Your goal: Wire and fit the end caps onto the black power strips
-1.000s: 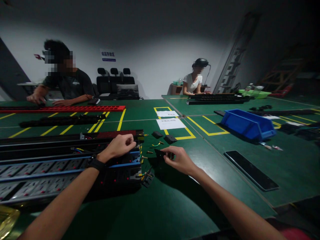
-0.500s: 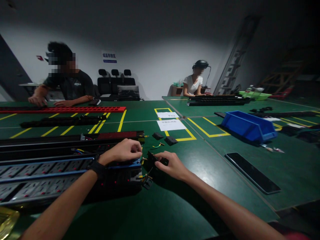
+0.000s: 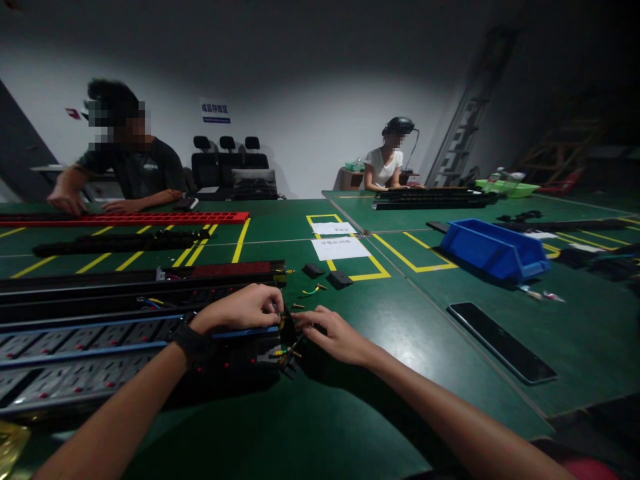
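Observation:
Long power strips with rows of sockets (image 3: 85, 343) lie side by side at the left, their ends toward the middle. My left hand (image 3: 253, 307) rests at the end of the blue-edged strip, fingers pinched together; what they grip is hidden. My right hand (image 3: 333, 333) holds a small black end cap (image 3: 289, 328) by its outer side, against that strip's end. Just below, a green-yellow wire (image 3: 280, 353) sticks out of the nearer strip, beside another dark cap (image 3: 290, 367). Two loose black end caps (image 3: 340, 279) and a short green-yellow wire (image 3: 311, 291) lie beyond my hands.
A blue bin (image 3: 495, 250) and a dark phone-like slab (image 3: 501, 341) are on the green table to the right. Paper sheets (image 3: 341, 249) lie within yellow tape lines. Across the table two people work, one by a red rail (image 3: 165, 218), the other by black strips (image 3: 433, 199).
My right hand has moved left with the black end cap, bringing it up to the strip's end. My left hand stays near the same spot, its fingers slightly lower.

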The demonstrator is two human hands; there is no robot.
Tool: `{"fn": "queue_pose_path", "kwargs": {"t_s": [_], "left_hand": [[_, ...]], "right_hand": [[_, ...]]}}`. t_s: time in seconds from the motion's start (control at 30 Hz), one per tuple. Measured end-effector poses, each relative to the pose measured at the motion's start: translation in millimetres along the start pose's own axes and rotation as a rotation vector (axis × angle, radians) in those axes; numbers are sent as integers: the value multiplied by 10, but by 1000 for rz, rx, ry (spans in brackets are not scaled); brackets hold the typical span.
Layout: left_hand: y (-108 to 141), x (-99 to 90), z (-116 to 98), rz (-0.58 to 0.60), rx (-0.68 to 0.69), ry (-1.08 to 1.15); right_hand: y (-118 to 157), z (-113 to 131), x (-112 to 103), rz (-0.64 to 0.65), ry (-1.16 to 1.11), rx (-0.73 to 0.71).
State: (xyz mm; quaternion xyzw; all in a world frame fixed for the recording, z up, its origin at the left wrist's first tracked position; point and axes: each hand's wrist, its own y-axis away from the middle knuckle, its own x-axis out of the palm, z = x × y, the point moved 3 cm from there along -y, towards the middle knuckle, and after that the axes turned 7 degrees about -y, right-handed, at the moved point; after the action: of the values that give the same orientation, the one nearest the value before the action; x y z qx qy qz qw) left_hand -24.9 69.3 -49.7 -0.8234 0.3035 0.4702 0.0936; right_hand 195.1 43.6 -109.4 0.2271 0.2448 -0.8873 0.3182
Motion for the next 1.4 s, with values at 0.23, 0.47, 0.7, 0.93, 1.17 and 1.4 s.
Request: {"fn": "queue_pose_path", "kwargs": {"t_s": [0.23, 0.47, 0.7, 0.93, 1.17, 1.4], "left_hand": [[17, 7, -18, 28, 30, 39], [36, -28, -44, 28, 33, 8], [28, -36, -18, -7, 22, 8], [19, -8, -2, 42, 34, 64], [45, -72, -54, 35, -6, 2], [-11, -155, 51, -204, -27, -108]], "right_hand": [[14, 24, 18, 82, -62, 40], [17, 70, 0, 84, -119, 69], [16, 118, -7, 158, -131, 67], [10, 159, -20, 171, -189, 77], [-10, -37, -94, -148, -227, 152], [-49, -243, -140, -309, -255, 227]]}}
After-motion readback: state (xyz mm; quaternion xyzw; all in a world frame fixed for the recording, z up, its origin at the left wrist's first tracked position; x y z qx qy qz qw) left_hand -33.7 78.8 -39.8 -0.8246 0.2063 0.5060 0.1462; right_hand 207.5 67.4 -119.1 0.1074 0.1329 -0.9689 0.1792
